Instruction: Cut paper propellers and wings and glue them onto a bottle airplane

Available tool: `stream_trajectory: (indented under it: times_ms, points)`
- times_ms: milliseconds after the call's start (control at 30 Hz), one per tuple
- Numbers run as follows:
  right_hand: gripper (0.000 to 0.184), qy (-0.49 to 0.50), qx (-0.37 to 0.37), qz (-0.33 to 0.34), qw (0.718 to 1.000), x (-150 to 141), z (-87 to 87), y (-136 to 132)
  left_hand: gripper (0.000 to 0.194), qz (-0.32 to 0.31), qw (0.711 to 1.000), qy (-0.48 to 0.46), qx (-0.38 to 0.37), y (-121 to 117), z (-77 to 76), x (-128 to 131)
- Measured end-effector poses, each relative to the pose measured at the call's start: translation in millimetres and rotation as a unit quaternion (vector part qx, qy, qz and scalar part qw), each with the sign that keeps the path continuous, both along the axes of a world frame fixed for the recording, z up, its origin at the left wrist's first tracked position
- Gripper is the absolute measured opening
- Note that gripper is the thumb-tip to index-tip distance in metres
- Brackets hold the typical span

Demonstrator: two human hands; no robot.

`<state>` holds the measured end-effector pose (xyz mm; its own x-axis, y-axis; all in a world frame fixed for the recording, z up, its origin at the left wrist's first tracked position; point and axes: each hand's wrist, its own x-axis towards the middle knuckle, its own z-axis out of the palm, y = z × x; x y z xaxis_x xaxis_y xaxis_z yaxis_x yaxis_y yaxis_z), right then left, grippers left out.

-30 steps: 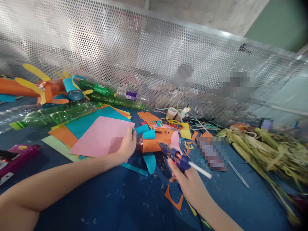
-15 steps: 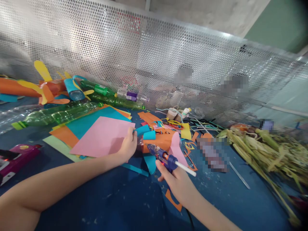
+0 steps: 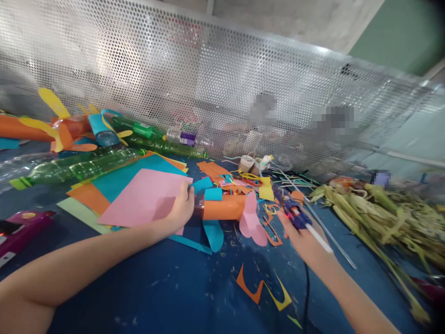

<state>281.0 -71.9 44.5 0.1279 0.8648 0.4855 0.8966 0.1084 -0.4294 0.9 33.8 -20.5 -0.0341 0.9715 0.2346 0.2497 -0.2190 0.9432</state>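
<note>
At the middle of the table lies a plastic bottle wrapped in orange paper (image 3: 224, 208). Blue paper pieces (image 3: 213, 235) stick out from its sides, and a pink paper shape (image 3: 251, 220) is at its right end. My left hand (image 3: 183, 202) is closed around the bottle's left end; its fingertips are partly hidden, close to a blue flap. Away to the right of the bottle, my right hand (image 3: 298, 232) grips a blue hot glue gun (image 3: 294, 208) with a white glue stick (image 3: 320, 239) out of its back. Its nozzle points up and left.
Coloured paper sheets (image 3: 139, 199) lie left of the bottle. Green bottles (image 3: 76, 167) and paper-covered bottles (image 3: 102, 130) stand behind, before a perforated metal screen (image 3: 156, 69). Paper scraps (image 3: 250, 284) are scattered about. Dried husks (image 3: 368, 213) lie right, a magenta tool (image 3: 26, 229) left.
My right hand has carried the glue gun right, away from the orange-wrapped bottle, uncovering the pink shape and a yellow scrap. My left hand stays at the bottle's end.
</note>
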Motion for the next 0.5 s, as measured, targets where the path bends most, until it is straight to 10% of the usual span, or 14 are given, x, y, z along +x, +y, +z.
stream_trajectory:
  times_ms: [267, 500]
  points:
    - [0.036, -0.285, -0.115, 0.075, 0.949, 60, -43.2, 42, 0.010, 0.022, 0.999, -0.016, -0.022, 12, 2.5, -5]
    - [0.030, -0.339, -0.159, 0.069, 0.925, 70, -31.7, 54, 0.010, 0.033, 0.999, -0.027, -0.027, 18, 6.2, -10]
